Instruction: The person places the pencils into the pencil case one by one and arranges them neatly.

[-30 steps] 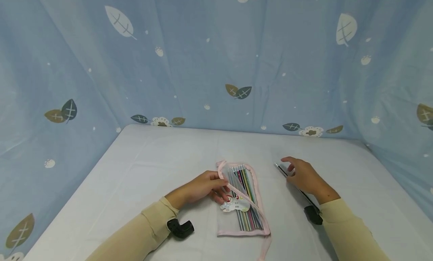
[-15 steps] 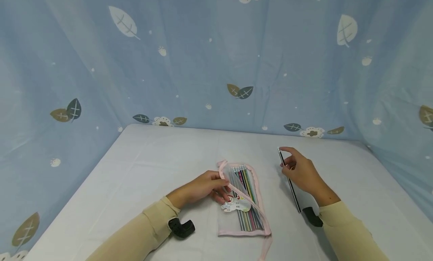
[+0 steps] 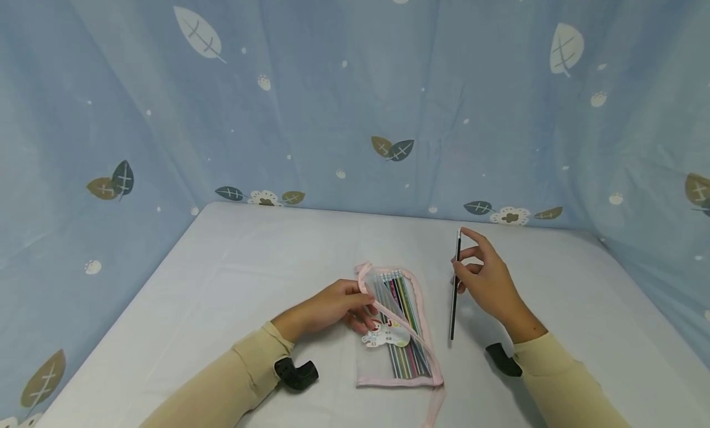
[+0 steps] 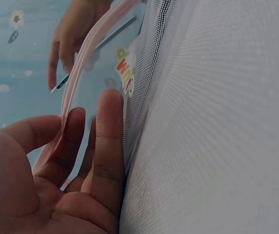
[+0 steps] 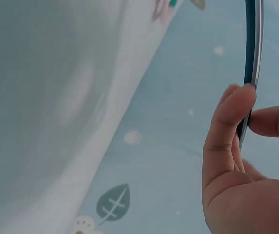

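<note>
A mesh pencil pouch (image 3: 371,363) with pink trim lies on the table in the head view, several striped pencils (image 3: 403,361) inside it. My left hand (image 3: 338,308) pinches its pink edge between thumb and index finger and holds the opening apart. In the left wrist view, another finger lies against the white mesh (image 4: 202,122). Right of the pouch, my right hand (image 3: 490,283) pinches a dark pencil with a silver stripe (image 3: 453,317). The pencil stands near upright, index fingertip by its upper end. Its shaft (image 5: 254,44) also shows in the right wrist view.
A white cloth covers the table (image 3: 277,249). Blue curtain (image 3: 310,107) with leaf prints hangs behind it and at both sides. The pouch's pink strap (image 3: 435,406) trails toward the front. A black wrist mount (image 3: 296,374) sits at the left sleeve, another (image 3: 503,359) at the right.
My right hand has lifted the pencil from the table and swung it from slanting to nearly upright, moving slightly left toward the pouch. The left hand still holds the pouch edge in place.
</note>
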A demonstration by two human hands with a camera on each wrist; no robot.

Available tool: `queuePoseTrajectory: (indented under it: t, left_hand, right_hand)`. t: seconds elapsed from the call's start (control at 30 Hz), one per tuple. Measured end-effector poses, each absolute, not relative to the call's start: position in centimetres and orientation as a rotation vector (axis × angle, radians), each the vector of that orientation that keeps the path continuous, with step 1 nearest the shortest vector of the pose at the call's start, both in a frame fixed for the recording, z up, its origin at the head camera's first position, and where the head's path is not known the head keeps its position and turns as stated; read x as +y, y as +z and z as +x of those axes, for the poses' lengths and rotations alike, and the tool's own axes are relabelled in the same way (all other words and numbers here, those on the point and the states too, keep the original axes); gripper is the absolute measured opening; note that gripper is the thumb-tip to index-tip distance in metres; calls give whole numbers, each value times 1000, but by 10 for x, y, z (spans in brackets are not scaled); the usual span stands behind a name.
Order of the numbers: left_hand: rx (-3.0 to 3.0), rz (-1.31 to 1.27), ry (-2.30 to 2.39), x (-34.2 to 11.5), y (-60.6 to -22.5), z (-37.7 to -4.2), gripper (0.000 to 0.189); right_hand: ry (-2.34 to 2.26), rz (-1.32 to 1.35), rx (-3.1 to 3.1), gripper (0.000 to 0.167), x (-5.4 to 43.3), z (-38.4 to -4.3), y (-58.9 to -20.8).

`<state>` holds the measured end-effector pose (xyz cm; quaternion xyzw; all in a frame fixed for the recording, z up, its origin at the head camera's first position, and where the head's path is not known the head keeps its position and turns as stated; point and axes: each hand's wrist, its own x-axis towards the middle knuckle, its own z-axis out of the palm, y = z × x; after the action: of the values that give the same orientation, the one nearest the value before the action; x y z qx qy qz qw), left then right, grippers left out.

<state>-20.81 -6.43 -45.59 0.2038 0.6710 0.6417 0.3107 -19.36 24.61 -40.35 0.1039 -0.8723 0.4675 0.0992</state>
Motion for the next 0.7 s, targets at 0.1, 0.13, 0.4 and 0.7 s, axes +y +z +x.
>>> queuePoseTrajectory:
  t: [0.1, 0.13, 0.4, 0.7]
  left_hand:
    - [1773, 530, 1696, -64, -456, -208, 28]
    - [1773, 524, 1700, -64, -457, -208, 27]
    - [1769, 501, 1717, -63, -457, -208, 26]
    - [1779, 507, 1716, -63, -457, -208, 26]
  right_hand:
    - [1440, 314, -2583, 71, 241, -192, -406]
    - [1460, 321, -2583, 71, 239, -191, -407]
    - [1578, 400, -2600, 72, 224, -186, -411]
    - [1609, 438, -2651, 75, 216, -183, -415]
